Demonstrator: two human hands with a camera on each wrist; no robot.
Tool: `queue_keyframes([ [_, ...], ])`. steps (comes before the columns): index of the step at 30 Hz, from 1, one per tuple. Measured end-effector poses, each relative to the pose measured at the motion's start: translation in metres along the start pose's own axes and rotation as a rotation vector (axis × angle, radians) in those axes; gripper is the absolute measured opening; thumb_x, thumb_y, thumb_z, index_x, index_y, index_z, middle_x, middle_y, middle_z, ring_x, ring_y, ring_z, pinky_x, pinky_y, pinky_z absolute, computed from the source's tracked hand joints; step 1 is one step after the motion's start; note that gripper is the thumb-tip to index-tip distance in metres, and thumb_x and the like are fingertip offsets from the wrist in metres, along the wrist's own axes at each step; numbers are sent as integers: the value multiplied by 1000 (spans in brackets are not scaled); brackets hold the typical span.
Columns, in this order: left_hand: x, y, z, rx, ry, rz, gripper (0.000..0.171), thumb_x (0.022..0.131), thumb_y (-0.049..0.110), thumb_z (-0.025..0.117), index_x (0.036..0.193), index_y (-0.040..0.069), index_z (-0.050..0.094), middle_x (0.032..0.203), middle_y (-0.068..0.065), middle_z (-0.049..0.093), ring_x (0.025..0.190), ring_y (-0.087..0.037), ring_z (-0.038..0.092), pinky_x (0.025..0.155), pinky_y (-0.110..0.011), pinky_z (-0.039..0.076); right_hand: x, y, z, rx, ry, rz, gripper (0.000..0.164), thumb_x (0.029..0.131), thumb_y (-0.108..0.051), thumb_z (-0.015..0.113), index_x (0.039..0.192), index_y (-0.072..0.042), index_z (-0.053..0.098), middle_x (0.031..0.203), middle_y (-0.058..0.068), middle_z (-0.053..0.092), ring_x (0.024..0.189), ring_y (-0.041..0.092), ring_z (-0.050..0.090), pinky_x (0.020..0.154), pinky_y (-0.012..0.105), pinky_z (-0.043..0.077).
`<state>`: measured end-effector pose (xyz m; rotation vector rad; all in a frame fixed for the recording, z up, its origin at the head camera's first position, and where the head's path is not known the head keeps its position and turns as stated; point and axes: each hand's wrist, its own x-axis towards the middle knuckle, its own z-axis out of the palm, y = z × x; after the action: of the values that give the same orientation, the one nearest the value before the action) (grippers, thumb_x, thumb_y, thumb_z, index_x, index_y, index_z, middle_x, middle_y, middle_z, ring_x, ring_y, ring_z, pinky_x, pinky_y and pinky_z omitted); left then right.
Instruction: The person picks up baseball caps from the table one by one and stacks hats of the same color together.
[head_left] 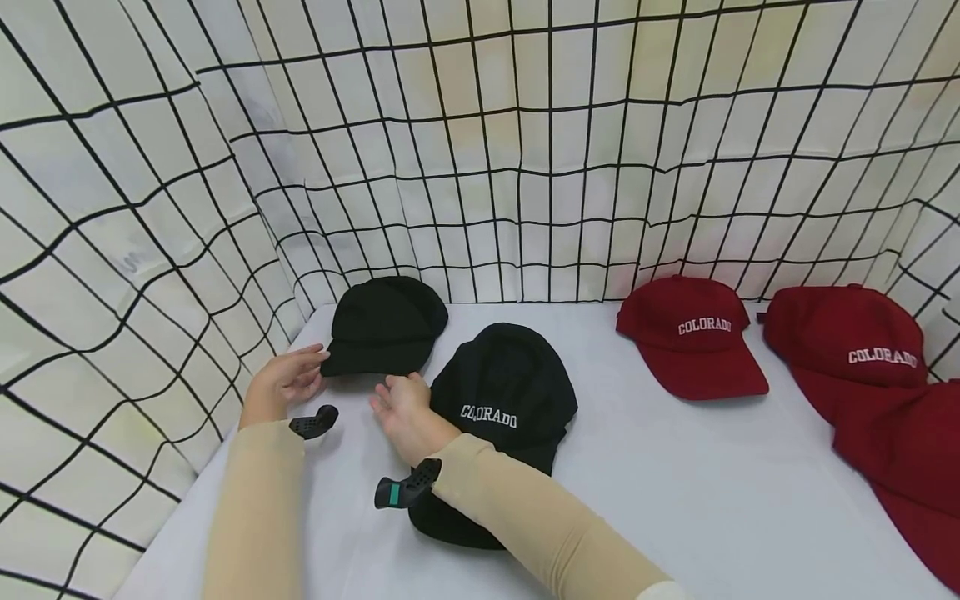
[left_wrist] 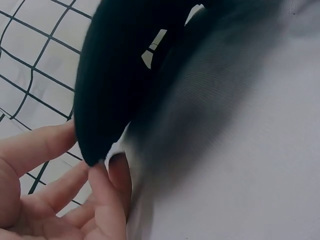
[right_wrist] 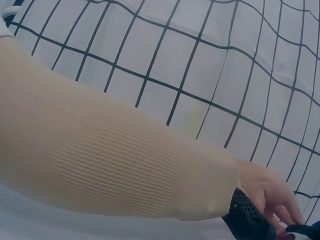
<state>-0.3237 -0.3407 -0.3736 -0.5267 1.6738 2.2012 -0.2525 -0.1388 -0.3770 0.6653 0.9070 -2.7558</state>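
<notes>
A plain black cap (head_left: 386, 321) sits at the back left, its brim toward me and raised off the cloth. My left hand (head_left: 291, 379) holds the left end of this brim. In the left wrist view its thumb and fingers (left_wrist: 107, 200) pinch the edge of the dark cap (left_wrist: 117, 75). At the brim's right front edge is my right hand (head_left: 408, 417); in the right wrist view its fingers (right_wrist: 285, 207) close on a dark edge, partly cut off. Under my right forearm lies a second black cap (head_left: 517, 367) with white COLORADO lettering, its brim partly hidden.
A red COLORADO cap (head_left: 682, 312) lies at the back right. Farther right, another red cap (head_left: 840, 325) overlaps a red cap (head_left: 915, 442) cut off by the view. White walls with a black grid (head_left: 525, 150) border the white-covered table (head_left: 675, 492).
</notes>
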Motion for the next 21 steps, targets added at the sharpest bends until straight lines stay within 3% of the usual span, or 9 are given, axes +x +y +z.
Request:
queue_keyframes([
  [2, 0, -1, -2, -28, -25, -8, 33, 103, 0, 56, 81, 19, 71, 92, 3, 58, 81, -8, 56, 73, -18, 53, 0, 0, 1, 4, -7, 0, 65, 100, 13, 42, 159, 7, 15, 148, 33, 41, 138, 47, 42, 114, 56, 35],
  [4, 0, -3, -4, -43, -52, -12, 31, 104, -2, 53, 85, 17, 70, 92, 2, 57, 79, -8, 56, 73, -18, 53, 0, 0, 1, 7, -6, -3, 64, 101, 13, 42, 158, 7, 15, 148, 33, 41, 138, 47, 42, 113, 56, 36],
  [7, -1, -7, -7, -49, -89, 4, 25, 104, -4, 50, 104, 14, 68, 91, 1, 61, 77, -10, 58, 72, -20, 54, -1, 1, 1, 19, 7, -26, 61, 102, 12, 42, 158, 8, 18, 147, 34, 42, 135, 46, 47, 110, 55, 40],
  [11, -3, -11, -9, -39, -145, 27, 31, 104, -4, 50, 127, 15, 58, 95, 1, 64, 80, -11, 59, 73, -21, 55, -3, 2, 0, 56, 47, -73, 56, 102, 11, 47, 154, 7, 27, 140, 32, 49, 123, 42, 59, 103, 50, 49],
  [13, -6, -11, -11, -57, -184, 27, 32, 105, -5, 49, 125, 17, 62, 97, 0, 64, 82, -12, 60, 74, -21, 55, -4, 3, 0, 74, 69, -91, 51, 102, 10, 50, 150, 7, 34, 134, 30, 54, 117, 40, 64, 98, 47, 52],
  [17, -13, -7, -15, -130, -214, 12, 36, 104, -8, 48, 105, 18, 74, 97, -3, 66, 81, -14, 63, 73, -22, 55, -5, 4, 2, 99, 79, -114, 40, 101, 9, 53, 140, 7, 44, 123, 27, 58, 109, 37, 67, 94, 45, 55],
  [21, -18, -2, -19, -159, -203, 21, 38, 103, -9, 50, 100, 19, 77, 98, -3, 65, 79, -14, 62, 72, -22, 55, -5, 3, 5, 110, 76, -117, 36, 99, 10, 55, 135, 8, 48, 116, 26, 59, 103, 34, 67, 91, 43, 57],
])
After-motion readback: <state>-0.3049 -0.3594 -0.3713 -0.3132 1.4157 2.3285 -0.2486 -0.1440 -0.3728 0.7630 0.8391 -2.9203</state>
